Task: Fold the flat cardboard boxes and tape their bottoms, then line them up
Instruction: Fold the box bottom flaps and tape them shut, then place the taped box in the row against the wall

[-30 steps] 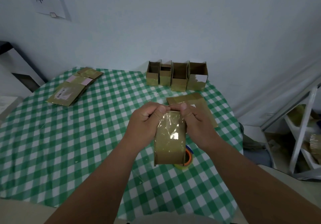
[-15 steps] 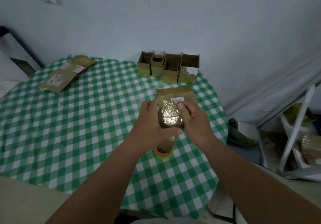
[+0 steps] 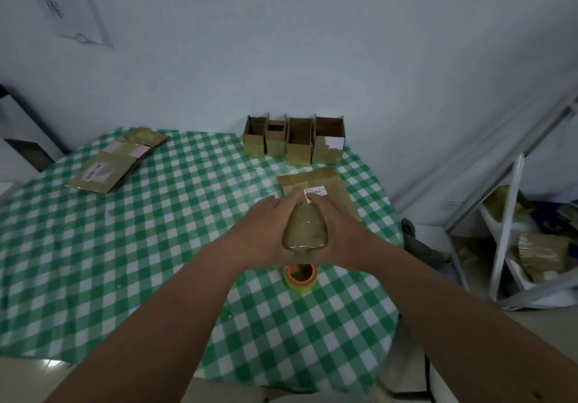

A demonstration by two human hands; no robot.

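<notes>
A small folded cardboard box (image 3: 306, 227) with shiny tape on its upturned face is held above the table between both hands. My left hand (image 3: 266, 230) grips its left side and my right hand (image 3: 339, 230) grips its right side, fingers wrapped over the far end. Directly below it stands a roll of tape (image 3: 301, 277) with an orange core. Several open finished boxes (image 3: 294, 144) stand in a row at the table's far edge. A flat box (image 3: 316, 183) with a white label lies just beyond my hands.
A stack of flat cardboard boxes (image 3: 115, 164) lies at the far left of the round table with its green checked cloth (image 3: 125, 246). A white metal rack (image 3: 506, 230) holding cardboard stands on the right. The wall is close behind the row.
The box was tipped from upright to lie with its taped face up, and both hands shifted from pinching its top edge to gripping its sides. The view pulled back.
</notes>
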